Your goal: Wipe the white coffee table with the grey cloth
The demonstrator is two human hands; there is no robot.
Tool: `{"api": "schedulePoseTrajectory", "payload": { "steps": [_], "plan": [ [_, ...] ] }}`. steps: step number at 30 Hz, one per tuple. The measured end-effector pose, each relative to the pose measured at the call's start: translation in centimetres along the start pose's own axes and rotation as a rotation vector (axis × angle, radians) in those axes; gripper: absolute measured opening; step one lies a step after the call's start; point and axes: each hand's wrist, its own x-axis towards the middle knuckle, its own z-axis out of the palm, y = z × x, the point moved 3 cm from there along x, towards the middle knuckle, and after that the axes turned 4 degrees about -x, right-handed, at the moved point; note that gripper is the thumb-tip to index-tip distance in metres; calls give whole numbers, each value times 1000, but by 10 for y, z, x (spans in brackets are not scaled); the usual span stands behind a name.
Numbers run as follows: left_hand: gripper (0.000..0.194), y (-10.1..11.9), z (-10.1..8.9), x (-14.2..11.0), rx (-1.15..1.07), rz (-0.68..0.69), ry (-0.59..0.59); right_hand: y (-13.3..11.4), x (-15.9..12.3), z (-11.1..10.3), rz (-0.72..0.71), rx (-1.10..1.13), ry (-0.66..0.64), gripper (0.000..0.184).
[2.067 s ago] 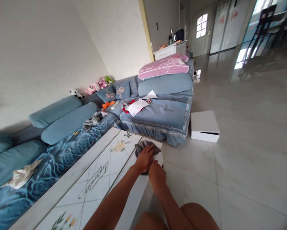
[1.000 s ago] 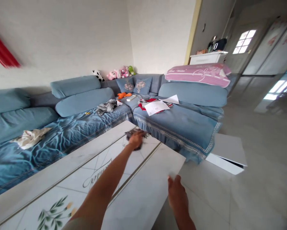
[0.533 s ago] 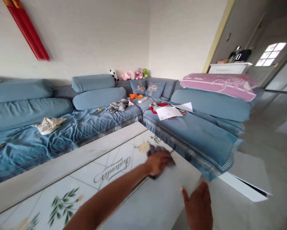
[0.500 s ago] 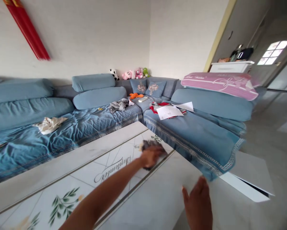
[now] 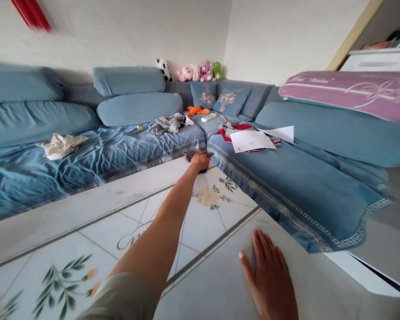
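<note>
My left hand (image 5: pixel 200 161) reaches out to the far corner of a white marble-look table (image 5: pixel 200 289). Its fingers press down on a dark grey cloth (image 5: pixel 189 154), mostly hidden under the palm. Flower prints and lettering, partly covered by my left forearm, decorate the tabletop. Near the table's right edge, my right hand (image 5: pixel 269 278) rests palm down with the thumb apart and nothing in it.
A blue-covered corner sofa (image 5: pixel 286 186) borders the table's far and right sides. On it lie white papers (image 5: pixel 251 141), grey clothing (image 5: pixel 169 123), a cream cloth (image 5: pixel 62 146) and an orange toy (image 5: pixel 197 110). A white board (image 5: pixel 363 273) lies low at the right.
My left hand has slid the cloth away from me to the table's far corner. My right hand, raised at the edge before, now lies flat on the tabletop. The view has tilted down.
</note>
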Motion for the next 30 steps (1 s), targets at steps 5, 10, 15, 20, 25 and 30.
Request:
{"api": "schedulePoseTrajectory", "payload": {
  "steps": [5,10,15,20,25,30],
  "plan": [
    [46,-11,-6,9,-12,-132,24,0,2,-2,-18,-11,5,83],
    [49,-29,-37,-44,27,-257,77,1,1,4,-25,-26,21,81],
    [47,-74,-95,-142,69,-311,95,5,0,16,-93,-50,74,78],
    [50,-152,-184,-297,146,-407,113,13,3,28,-148,-39,56,70],
    [52,-217,-287,-480,274,-671,189,18,12,34,-56,70,-9,65],
    [51,-235,-341,-575,386,-913,273,11,26,34,97,175,-10,80]
  ]
}}
